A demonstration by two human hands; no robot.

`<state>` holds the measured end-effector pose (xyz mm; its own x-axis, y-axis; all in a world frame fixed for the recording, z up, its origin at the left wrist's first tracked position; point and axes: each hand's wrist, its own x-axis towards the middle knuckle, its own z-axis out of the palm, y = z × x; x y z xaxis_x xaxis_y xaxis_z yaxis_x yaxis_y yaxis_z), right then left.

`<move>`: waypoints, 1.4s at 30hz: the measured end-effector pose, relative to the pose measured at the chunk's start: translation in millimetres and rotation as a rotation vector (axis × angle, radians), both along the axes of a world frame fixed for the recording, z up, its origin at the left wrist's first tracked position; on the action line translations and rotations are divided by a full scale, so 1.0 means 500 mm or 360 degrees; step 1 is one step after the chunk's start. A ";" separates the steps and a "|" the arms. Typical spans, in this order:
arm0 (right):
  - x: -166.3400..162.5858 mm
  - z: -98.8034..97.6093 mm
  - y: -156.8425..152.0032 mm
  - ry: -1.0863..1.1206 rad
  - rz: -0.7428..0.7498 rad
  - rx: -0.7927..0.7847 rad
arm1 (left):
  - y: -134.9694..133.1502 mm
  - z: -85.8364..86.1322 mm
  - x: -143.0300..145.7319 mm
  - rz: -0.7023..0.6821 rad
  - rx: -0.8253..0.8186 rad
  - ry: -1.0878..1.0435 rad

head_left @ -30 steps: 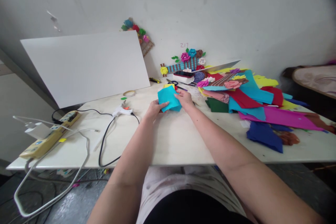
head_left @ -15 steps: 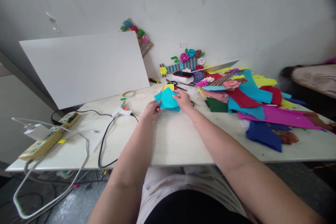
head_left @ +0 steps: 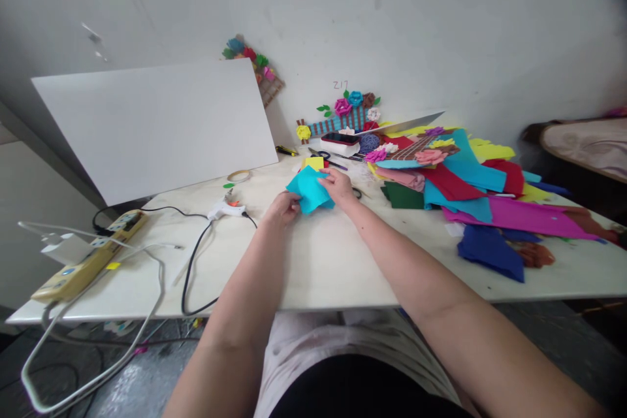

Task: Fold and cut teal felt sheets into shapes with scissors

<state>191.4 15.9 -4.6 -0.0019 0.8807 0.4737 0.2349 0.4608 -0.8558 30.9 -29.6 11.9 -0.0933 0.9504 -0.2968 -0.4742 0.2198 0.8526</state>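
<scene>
A turquoise piece of crepe paper is held up over the table between my two hands. My left hand pinches its left edge, while my right hand grips the upper right part with thumb and fingers closed. Just behind the paper lie a yellow piece and a bit of red. Scissors with dark handles rest farther back. Left of my hands sits a white glue gun with a black cord.
Coloured paper sheets and paper flowers pile up on the right. A power strip with cables lies at the left edge. A large white board leans on the wall. A phone, a tape roll and a cutter lie toward the back.
The turquoise paper has turned and tilted slightly, its lower edge hanging lower. Both hands keep their hold, and the view has shifted a little.
</scene>
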 end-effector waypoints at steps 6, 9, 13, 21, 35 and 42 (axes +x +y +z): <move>0.003 0.005 -0.004 0.0035 -0.0037 -0.0026 | 0.002 0.000 -0.006 -0.0098 0.0065 -0.0044; 0.003 0.003 -0.001 0.0027 -0.0041 -0.0013 | 0.001 -0.001 -0.007 -0.0053 0.0090 -0.0122; -0.001 0.000 0.002 0.0067 0.0000 -0.0017 | -0.001 0.001 -0.006 -0.0015 0.0022 -0.0175; -0.008 0.003 -0.001 0.0139 0.0007 -0.0190 | 0.000 -0.010 0.006 -0.0043 0.0252 0.0083; -0.015 0.013 -0.020 0.0324 0.0051 -0.0377 | 0.002 -0.032 0.007 -0.0090 0.0496 0.0190; 0.022 0.053 -0.026 0.0126 -0.0088 -0.0573 | 0.012 -0.037 0.004 0.0035 0.0481 0.0083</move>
<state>202.4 2.9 21.9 0.0745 0.9887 0.1300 0.1775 0.1152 -0.9774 33.1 -23.8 -6.3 -0.1225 0.9925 0.0047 -0.4299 -0.0573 0.9011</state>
